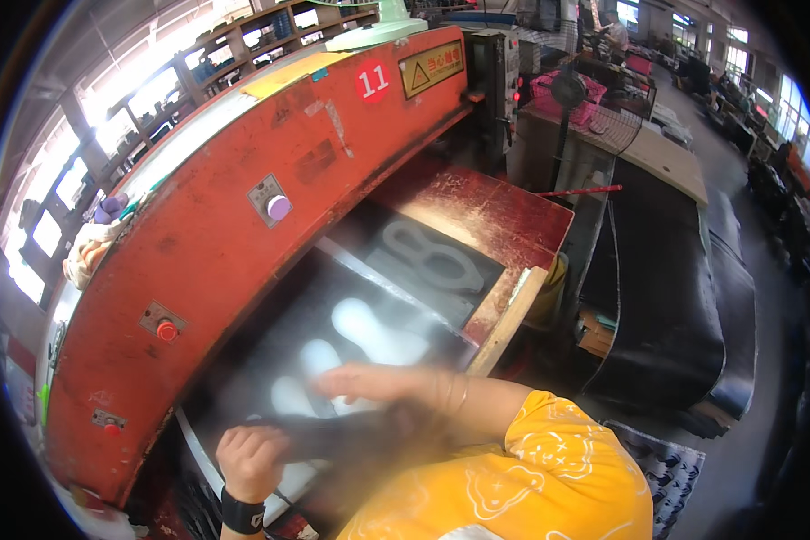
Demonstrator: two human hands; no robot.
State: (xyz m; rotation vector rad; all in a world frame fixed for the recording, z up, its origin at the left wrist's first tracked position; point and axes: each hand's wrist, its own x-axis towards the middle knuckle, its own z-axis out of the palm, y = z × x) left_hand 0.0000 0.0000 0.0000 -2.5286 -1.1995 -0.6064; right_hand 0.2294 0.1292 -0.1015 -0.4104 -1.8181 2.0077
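My left hand [250,459], with a black band at its wrist, is closed in a fist at the end of a dark, sheet-like piece [337,436]. That piece stretches right below my other arm and is blurred, so its kind is unclear. My right hand [364,382] reaches leftward over several pale, sole-shaped pieces [378,333] on a black sheet [283,324]. Motion smears its fingers, and whether they grip a piece cannot be made out. Fainter sole-shaped outlines [432,256] show on the far part of the black sheet, beyond a light strip [396,288].
A large orange machine beam [225,171] with a purple button [279,208] and a red button [166,330] spans the left, above the sheet. Right of the worn red bed [513,211] are a wooden bar [508,322], a fan [569,90] and a black-draped table [657,279].
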